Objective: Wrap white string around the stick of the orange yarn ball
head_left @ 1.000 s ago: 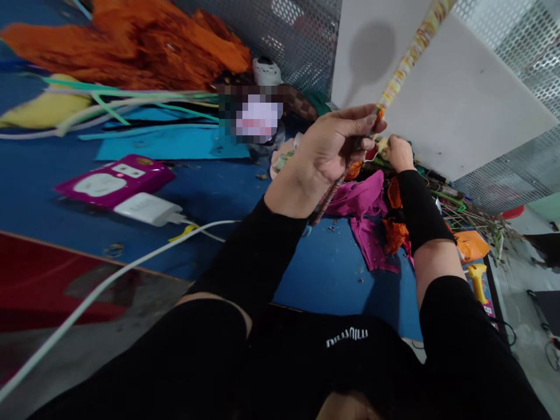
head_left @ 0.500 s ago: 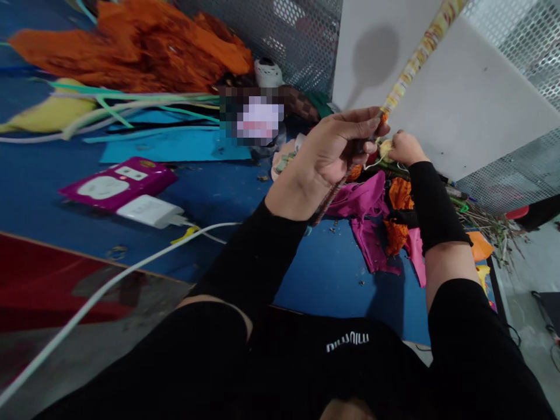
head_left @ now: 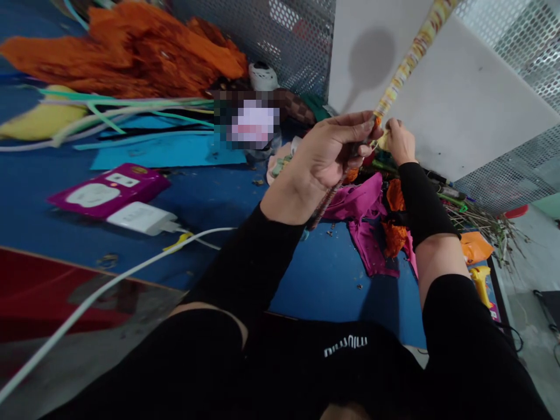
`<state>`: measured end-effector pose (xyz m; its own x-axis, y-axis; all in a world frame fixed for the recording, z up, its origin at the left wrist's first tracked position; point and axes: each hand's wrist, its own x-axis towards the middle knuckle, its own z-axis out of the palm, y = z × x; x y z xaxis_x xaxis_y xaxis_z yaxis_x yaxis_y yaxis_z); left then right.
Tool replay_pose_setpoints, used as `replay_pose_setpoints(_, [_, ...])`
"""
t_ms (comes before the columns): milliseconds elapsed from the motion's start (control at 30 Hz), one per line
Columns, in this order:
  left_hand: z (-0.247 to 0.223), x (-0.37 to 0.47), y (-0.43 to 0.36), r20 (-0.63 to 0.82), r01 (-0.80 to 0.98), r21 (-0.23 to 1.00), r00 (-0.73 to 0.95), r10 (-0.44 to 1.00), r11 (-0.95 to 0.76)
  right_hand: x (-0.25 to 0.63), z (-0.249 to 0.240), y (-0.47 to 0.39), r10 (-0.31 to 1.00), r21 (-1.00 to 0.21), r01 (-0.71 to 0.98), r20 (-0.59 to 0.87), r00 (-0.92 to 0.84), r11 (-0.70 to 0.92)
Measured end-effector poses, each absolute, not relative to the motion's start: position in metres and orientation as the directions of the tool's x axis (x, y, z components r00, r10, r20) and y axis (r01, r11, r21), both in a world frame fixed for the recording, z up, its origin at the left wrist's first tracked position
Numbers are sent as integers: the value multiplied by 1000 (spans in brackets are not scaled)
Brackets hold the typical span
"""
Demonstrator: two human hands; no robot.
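Observation:
My left hand (head_left: 330,150) is closed around a long stick (head_left: 400,80) that slants up to the upper right. Above my fingers the stick is wrapped in a yellow, white and orange patterned strip. Its lower part, brownish, runs down past my wrist. A bit of orange (head_left: 378,121) shows on the stick right at my thumb and fingertips. Just to the right, my right hand (head_left: 400,143) is closed on a small pale yellow bundle (head_left: 384,140), perhaps a strip of cloth. My right fingers hide most of it.
Magenta cloth (head_left: 356,198) and orange scraps (head_left: 395,236) lie below my hands on the blue table (head_left: 319,280). Orange fabric (head_left: 131,49) is heaped at the back left. A purple power strip (head_left: 109,189) has a white charger (head_left: 142,217) and cable. Twigs (head_left: 490,224) lie at right.
My right hand has turned, and its knuckles now face up more. My left hand keeps its grip on the stick. The whole view has shifted slightly.

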<state>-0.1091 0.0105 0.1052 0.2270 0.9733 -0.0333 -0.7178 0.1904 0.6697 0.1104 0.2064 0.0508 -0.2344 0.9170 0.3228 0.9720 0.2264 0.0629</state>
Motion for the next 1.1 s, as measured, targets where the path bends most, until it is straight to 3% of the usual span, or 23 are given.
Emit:
replay_pose_setpoints(200, [103, -109, 10, -4, -729, 664, 221, 975, 168, 105, 49, 214, 945, 98, 986, 286, -160, 137])
replay_pose_setpoints(400, [105, -107, 11, -27, -745, 648, 183, 983, 157, 118, 57, 233, 987, 95, 982, -6, -162, 162])
replay_pose_setpoints(500, [104, -107, 13, -48, -755, 635, 171, 984, 162, 124, 61, 237, 983, 75, 981, -59, -176, 180])
replay_pose_setpoints(900, [104, -106, 8, -22, -737, 652, 218, 976, 179, 119, 44, 218, 981, 125, 983, 120, -149, 134])
replay_pose_setpoints(1100, [105, -107, 12, -58, -750, 635, 190, 980, 183, 109, 54, 215, 964, 65, 993, 245, -108, 95])
